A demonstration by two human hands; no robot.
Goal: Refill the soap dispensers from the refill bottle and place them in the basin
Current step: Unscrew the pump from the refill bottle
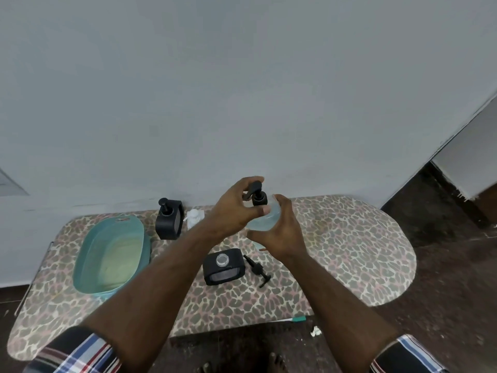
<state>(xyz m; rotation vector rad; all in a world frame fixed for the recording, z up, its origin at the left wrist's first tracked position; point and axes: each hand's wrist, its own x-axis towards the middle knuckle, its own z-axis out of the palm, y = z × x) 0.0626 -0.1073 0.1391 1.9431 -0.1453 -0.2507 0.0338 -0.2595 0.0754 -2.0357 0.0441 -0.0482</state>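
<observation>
A clear refill bottle [265, 220] of pale blue liquid is held above the table [349, 238], its body cupped by the right hand [279, 232] while its black pump top [256, 193] is pinched by the left hand [236, 208]. The table is covered in leopard-print cloth and set against a grey wall [242, 90]. Below the hands, 1 open black dispenser [223, 269] stands beside its removed pump [256, 270]. A capped black dispenser [170, 222] and a teal basin [113, 251] are placed further left.

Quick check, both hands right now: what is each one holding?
Left hand: grips the black pump top.
Right hand: holds the clear bottle.
</observation>
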